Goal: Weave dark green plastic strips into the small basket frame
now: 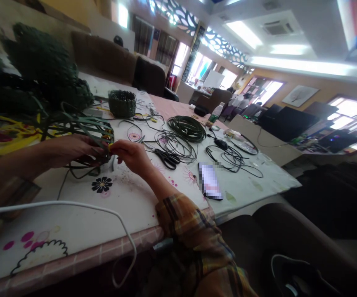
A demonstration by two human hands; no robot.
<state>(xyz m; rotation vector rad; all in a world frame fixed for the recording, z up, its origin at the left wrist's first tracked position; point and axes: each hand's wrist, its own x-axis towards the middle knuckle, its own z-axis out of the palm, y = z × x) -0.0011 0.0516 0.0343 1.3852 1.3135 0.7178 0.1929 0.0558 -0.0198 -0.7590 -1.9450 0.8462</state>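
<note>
A partly woven basket (88,123) of dark green flat strips lies on its side on the flowered tablecloth, loose strips sticking out of it. My left hand (81,149) is wrapped over its near edge, the fingers closed on the weave. Against the basket's right edge, my right hand (131,154) pinches a small yellow strip (110,146) between thumb and fingers. Long yellow strips (20,134) fan out on the left, beyond my left forearm. Part of the basket is hidden behind my left hand.
Behind stand a small finished green basket (121,104) and a pile of dark green woven pieces (42,62). Black scissors (167,159), a coil of strips (187,128) and a phone (209,181) lie rightward. A white cable (98,206) crosses the near table.
</note>
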